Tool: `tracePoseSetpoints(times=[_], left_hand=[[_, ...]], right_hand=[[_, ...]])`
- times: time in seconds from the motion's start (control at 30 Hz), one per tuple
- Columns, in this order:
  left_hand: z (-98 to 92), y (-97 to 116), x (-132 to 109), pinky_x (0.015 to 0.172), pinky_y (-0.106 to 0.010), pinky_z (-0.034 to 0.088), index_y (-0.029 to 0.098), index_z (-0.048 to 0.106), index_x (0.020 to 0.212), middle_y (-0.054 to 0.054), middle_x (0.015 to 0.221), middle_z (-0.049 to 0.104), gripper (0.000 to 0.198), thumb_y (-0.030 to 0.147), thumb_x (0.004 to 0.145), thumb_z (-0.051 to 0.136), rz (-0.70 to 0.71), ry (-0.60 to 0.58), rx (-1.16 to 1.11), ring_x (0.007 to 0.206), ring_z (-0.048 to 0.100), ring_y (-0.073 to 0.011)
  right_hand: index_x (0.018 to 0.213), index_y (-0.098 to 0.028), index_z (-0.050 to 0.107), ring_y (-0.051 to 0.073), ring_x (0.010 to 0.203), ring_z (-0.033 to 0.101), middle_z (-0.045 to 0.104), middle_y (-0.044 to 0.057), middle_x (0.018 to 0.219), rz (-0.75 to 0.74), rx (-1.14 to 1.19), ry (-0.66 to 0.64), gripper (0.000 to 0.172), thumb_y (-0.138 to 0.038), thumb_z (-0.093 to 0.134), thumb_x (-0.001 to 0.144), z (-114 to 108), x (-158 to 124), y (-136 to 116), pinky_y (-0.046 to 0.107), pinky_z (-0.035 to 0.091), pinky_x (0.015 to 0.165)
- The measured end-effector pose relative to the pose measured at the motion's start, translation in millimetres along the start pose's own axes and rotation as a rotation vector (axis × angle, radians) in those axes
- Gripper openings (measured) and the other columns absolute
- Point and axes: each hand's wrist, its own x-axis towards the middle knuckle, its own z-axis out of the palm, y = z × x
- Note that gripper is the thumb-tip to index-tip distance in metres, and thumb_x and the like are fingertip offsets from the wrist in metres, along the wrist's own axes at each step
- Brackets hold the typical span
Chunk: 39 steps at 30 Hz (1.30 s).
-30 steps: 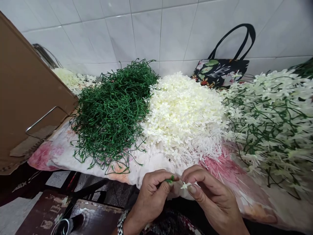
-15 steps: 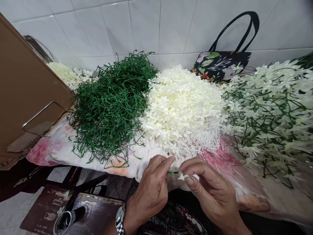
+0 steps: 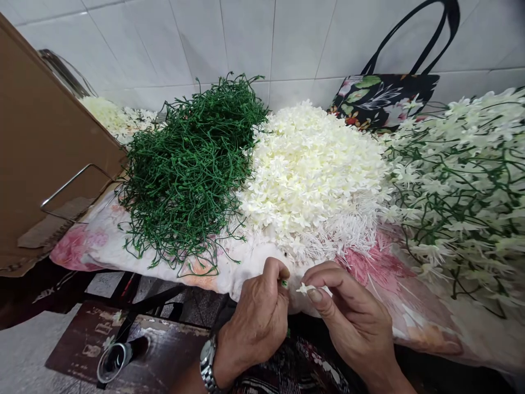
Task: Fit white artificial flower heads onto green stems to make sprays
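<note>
My left hand [image 3: 262, 306] is closed, with the green tip of an artificial flower stem [image 3: 284, 283] showing at its thumb and finger; most of the stem is hidden. In a pinch between thumb and forefinger, my right hand [image 3: 353, 312] holds a small white artificial flower [image 3: 304, 288]. A narrow gap separates the flower from the stem. Beyond my hands lies a heap of loose cream-white blossoms [image 3: 315, 164], and left of it a tangled pile of green plastic stems [image 3: 188, 169].
Stems fitted with white flowers [image 3: 463, 180] are piled at the right. A floral bag [image 3: 385, 101] leans near the tiled wall. A cardboard box [image 3: 53, 148] stands at the left. Lower left, a cup of dark liquid [image 3: 112, 361] sits on a worn brown surface [image 3: 168, 339].
My left hand has turned and its fingers have curled in, hiding more of the green stem. My right hand keeps its pinch on the white flower. The view has shifted slightly.
</note>
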Motion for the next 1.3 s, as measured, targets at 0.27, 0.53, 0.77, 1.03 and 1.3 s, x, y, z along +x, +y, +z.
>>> tracePoseSetpoints(times=[0.27, 0.53, 0.77, 1.03, 1.3], left_hand=[[1.7, 1, 3, 0.056, -0.028, 0.035, 0.020, 0.039, 0.092, 0.002, 0.063, 0.049, 0.015, 0.011, 0.082, 0.031, 0.006, -0.024, 0.102, 0.056, 0.052, -0.0184], [4.3, 5, -1, 0.060, -0.026, 0.037, 0.021, 0.041, 0.092, -0.001, 0.079, 0.058, 0.013, 0.015, 0.090, 0.029, 0.069, 0.003, 0.003, 0.065, 0.055, -0.0154], [11.7, -6, -1, 0.052, -0.022, 0.035, 0.021, 0.045, 0.081, 0.003, 0.066, 0.053, 0.015, 0.022, 0.092, 0.034, 0.055, 0.094, -0.321, 0.055, 0.047, -0.0110], [19.3, -14, 5, 0.050, -0.019, 0.037, 0.017, 0.051, 0.075, 0.003, 0.061, 0.050, 0.013, 0.025, 0.086, 0.047, -0.013, 0.179, -0.580, 0.051, 0.043, -0.0081], [18.5, -17, 12, 0.047, -0.018, 0.038, 0.016, 0.051, 0.069, 0.003, 0.056, 0.051, 0.017, 0.026, 0.083, 0.049, -0.039, 0.123, -0.623, 0.049, 0.045, -0.0076]], right_hand=[[0.083, -0.020, 0.055, 0.010, 0.071, 0.055, 0.056, -0.001, 0.075, -0.013, -0.011, 0.010, 0.010, -0.013, 0.049, 0.086, 0, 1, -2, 0.020, 0.046, 0.062], [0.083, -0.020, 0.054, 0.010, 0.069, 0.056, 0.057, 0.000, 0.073, -0.089, -0.139, 0.078, 0.011, -0.010, 0.049, 0.084, 3, 4, 1, 0.021, 0.046, 0.060], [0.080, -0.020, 0.054, 0.012, 0.066, 0.056, 0.057, 0.000, 0.071, -0.034, -0.146, 0.056, 0.010, -0.014, 0.049, 0.085, 0, 1, 3, 0.023, 0.046, 0.057], [0.080, -0.020, 0.054, 0.010, 0.065, 0.056, 0.058, 0.000, 0.071, -0.019, -0.165, -0.002, 0.007, -0.017, 0.051, 0.085, -3, 6, 3, 0.021, 0.046, 0.057], [0.078, -0.019, 0.054, 0.011, 0.060, 0.056, 0.058, -0.001, 0.068, -0.001, -0.196, -0.019, 0.008, -0.018, 0.050, 0.085, -3, 5, 8, 0.022, 0.045, 0.054]])
